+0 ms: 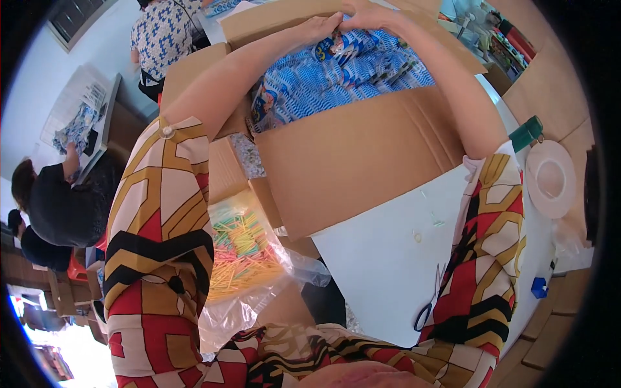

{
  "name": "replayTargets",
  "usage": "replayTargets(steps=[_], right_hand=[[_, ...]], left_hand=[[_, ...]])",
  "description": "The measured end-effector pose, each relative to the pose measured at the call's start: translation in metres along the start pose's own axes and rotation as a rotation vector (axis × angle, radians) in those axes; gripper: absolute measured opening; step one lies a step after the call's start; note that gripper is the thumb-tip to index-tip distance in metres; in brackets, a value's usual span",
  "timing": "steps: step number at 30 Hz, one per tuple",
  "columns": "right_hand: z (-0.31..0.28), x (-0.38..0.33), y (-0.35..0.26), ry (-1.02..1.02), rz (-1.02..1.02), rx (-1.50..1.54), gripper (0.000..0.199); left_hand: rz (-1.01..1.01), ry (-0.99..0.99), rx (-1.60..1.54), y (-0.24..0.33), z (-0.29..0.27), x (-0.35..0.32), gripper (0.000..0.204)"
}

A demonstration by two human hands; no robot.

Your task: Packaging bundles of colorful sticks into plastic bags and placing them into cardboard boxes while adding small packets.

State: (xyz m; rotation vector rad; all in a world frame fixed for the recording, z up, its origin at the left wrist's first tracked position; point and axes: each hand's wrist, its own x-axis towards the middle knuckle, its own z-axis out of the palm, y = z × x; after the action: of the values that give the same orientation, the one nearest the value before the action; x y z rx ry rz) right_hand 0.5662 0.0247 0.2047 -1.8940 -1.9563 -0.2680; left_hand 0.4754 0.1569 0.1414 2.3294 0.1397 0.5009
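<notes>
Both arms reach over a large open cardboard box (362, 161) filled with blue-and-white printed plastic packets (304, 90). At the box's far side my left hand (320, 27) and my right hand (370, 15) nearly meet, just above the farthest packets. The left fingers are pressed together, and the right fingers curl inward. Whatever lies between the fingertips is too small to make out. The near flap of the box hangs down toward me over the white table (369, 278).
Left of the table, a plastic-lined box holds many thin coloured sticks (242, 242). Scissors (430, 301) lie at the table's near right. A roll of tape (550, 178) and a green roll (527, 132) are farther right. Other people (65, 200) work at the left and beyond the box.
</notes>
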Motion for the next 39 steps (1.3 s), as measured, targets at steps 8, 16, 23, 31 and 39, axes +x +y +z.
replayTargets(steps=[8, 16, 23, 31, 39], right_hand=[[0.031, -0.004, 0.063, -0.021, -0.002, -0.216, 0.041], [-0.032, -0.022, 0.004, 0.111, 0.374, 0.078, 0.040], [-0.051, -0.012, -0.073, -0.155, 0.460, -0.105, 0.044], [-0.010, 0.000, -0.001, -0.271, 0.148, -0.258, 0.043], [-0.011, -0.046, 0.020, 0.192, 0.009, -0.274, 0.045]], left_hand=[[-0.206, -0.022, 0.207, 0.012, -0.002, 0.008, 0.070], [-0.130, -0.112, -0.018, -0.012, -0.017, 0.013, 0.069], [-0.100, -0.048, 0.044, -0.039, -0.053, -0.004, 0.067], [-0.018, 0.045, 0.061, 0.005, -0.012, 0.010, 0.064], [0.112, 0.172, 0.256, 0.075, -0.039, -0.020, 0.058]])
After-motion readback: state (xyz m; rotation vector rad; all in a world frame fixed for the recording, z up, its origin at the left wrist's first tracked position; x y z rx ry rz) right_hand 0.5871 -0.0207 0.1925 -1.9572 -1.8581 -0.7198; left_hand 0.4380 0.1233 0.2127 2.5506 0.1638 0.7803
